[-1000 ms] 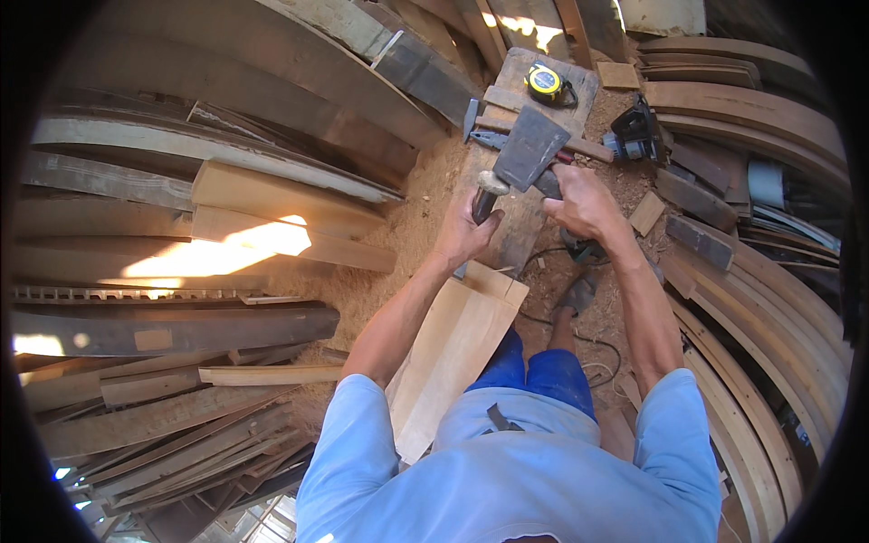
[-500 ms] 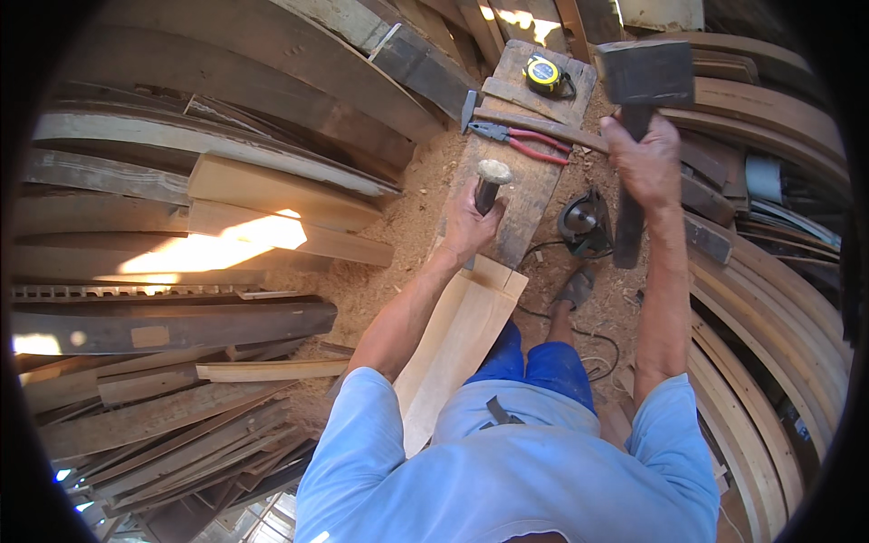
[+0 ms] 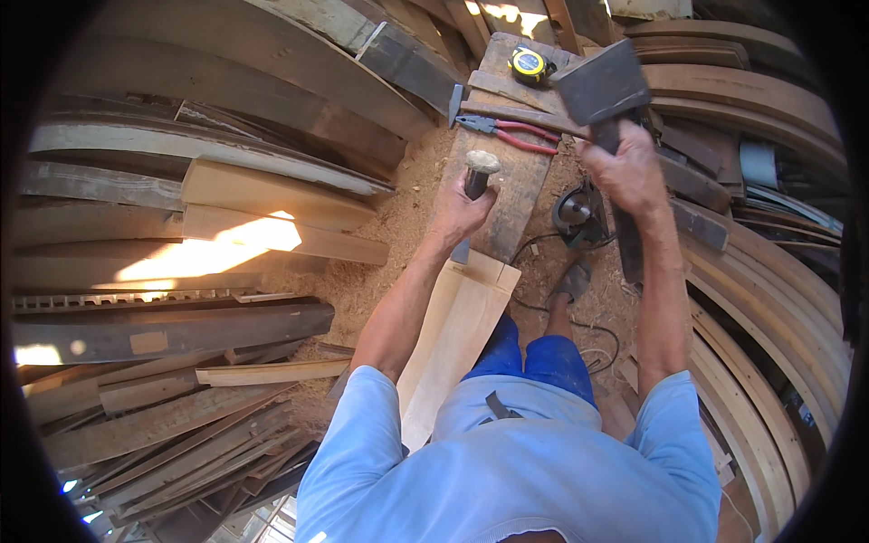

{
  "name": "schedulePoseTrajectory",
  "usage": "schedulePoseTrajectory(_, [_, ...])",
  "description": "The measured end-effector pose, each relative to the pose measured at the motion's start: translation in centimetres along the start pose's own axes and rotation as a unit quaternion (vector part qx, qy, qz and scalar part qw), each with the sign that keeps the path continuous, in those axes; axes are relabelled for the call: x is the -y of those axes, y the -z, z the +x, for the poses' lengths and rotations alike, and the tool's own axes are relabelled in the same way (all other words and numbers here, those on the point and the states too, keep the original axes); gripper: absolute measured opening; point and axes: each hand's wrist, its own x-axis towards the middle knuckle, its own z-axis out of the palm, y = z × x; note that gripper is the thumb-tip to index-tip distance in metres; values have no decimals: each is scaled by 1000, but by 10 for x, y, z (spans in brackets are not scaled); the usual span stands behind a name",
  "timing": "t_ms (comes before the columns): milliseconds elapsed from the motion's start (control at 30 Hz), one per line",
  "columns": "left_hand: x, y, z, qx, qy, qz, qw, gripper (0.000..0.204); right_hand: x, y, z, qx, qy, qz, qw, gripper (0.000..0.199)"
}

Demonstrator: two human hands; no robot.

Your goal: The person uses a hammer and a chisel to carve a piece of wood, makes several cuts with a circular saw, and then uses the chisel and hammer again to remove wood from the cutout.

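Observation:
My left hand (image 3: 462, 210) is closed round the dark handle of a chisel (image 3: 476, 184), whose pale, worn butt points up. Below the fist the chisel's blade shows near the end of a light wooden board (image 3: 460, 312); whether its edge touches the wood I cannot tell. Gripped in my right hand (image 3: 626, 172) is a mallet with a dark, blocky head (image 3: 604, 83), raised to the right of the chisel and apart from it. The mallet's handle runs down beside my forearm. The board lies from the worn bench plank (image 3: 509, 199) back past my left side.
On the bench lie red-handled pliers (image 3: 507, 128), a hammer (image 3: 507, 116) and a yellow tape measure (image 3: 527, 65). A circular power tool (image 3: 577, 213) with a cord sits on the sawdust-covered ground to the right. Stacked planks (image 3: 172, 317) flank the left, curved timbers (image 3: 769, 299) the right.
The mallet has swung left and tilted, its head nearer the chisel. My left hand stays round the chisel, and more of the blade shows below it. The whole view has shifted slightly.

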Motion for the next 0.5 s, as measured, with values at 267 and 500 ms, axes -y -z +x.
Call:
schedulePoseTrajectory(267, [-7,-18,-14,-37,-69,7,997,23,11,25,1,-92,-26,90,991,28])
schedulePoseTrajectory(500, [-8,-25,-19,1,-41,88,995,23,-21,-33,-23,141,68,-251,955,28])
